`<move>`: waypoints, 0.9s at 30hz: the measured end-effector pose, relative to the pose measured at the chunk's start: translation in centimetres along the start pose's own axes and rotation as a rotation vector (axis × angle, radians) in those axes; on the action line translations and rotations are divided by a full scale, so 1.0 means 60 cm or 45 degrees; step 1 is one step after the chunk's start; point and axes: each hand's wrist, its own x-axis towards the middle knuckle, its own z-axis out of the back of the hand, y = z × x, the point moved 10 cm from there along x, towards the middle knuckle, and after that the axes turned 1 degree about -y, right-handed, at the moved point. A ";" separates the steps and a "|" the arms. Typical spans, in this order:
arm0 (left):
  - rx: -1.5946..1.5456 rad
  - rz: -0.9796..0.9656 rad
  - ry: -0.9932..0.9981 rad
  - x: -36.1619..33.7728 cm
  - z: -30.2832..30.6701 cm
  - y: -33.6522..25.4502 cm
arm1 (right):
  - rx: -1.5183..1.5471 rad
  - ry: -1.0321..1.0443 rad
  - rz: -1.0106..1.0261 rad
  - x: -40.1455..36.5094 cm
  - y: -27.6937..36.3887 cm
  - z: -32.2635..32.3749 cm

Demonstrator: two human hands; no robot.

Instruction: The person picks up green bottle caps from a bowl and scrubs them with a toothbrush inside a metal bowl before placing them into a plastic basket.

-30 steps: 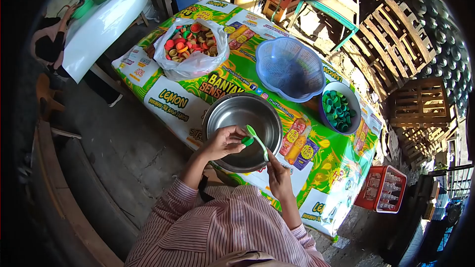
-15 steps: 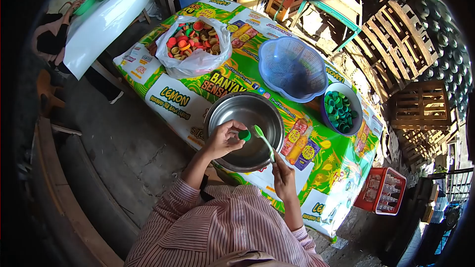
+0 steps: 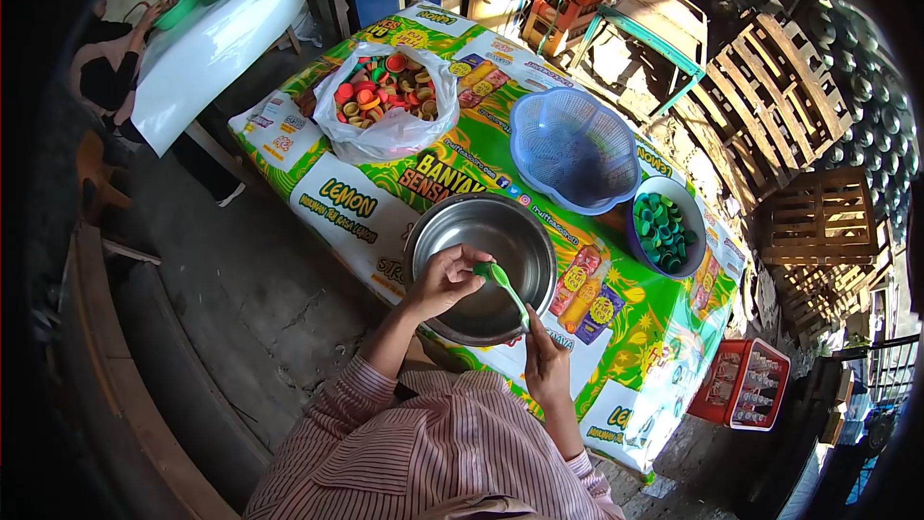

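Between the fingertips of my left hand (image 3: 445,281) is a green bottle cap (image 3: 483,271), held above a steel basin (image 3: 462,215). My right hand (image 3: 547,366) grips the handle of a green-and-white toothbrush (image 3: 513,298). The brush head meets the cap; whether the bristles reach inside it is hidden. Beyond the basin sit a blue plastic colander (image 3: 575,149) and, to its right, a purple-and-white bowl (image 3: 639,241) with many green caps (image 3: 666,231). A white plastic bag (image 3: 390,143) at the far left of the table holds red, orange and tan caps (image 3: 373,101).
The table wears a printed green-and-yellow cloth (image 3: 332,195). Right of it on the floor stands a red crate (image 3: 736,380) of bottles. Wooden pallets (image 3: 780,91) lean behind. At upper left another person (image 3: 111,67) is beside a white-covered table (image 3: 226,43) with green basins.
The toothbrush head, apart from the green cap before, now touches it. Both hands have come closer together over the basin, and the view has shifted slightly.
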 end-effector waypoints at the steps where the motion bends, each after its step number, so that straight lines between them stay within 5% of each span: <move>1: -0.017 -0.002 0.006 0.002 0.001 0.005 | 0.015 -0.049 0.050 0.007 0.005 -0.005; 8: -0.117 0.058 -0.076 0.001 0.009 0.011 | -0.032 -0.241 0.223 -0.009 0.008 0.007; 12: -0.127 0.090 -0.072 -0.003 -0.009 0.012 | -0.072 -0.127 0.065 -0.003 0.001 -0.012; 16: 0.467 -0.057 -0.211 -0.002 -0.003 -0.037 | -0.083 -0.129 -0.039 0.002 -0.010 0.004; 18: 0.873 -0.153 -0.267 -0.005 -0.009 -0.066 | -0.104 -0.189 0.162 -0.007 0.009 0.008; 27: 0.961 -0.216 -0.367 -0.013 -0.007 -0.073 | -0.274 -0.161 0.139 -0.008 0.025 -0.011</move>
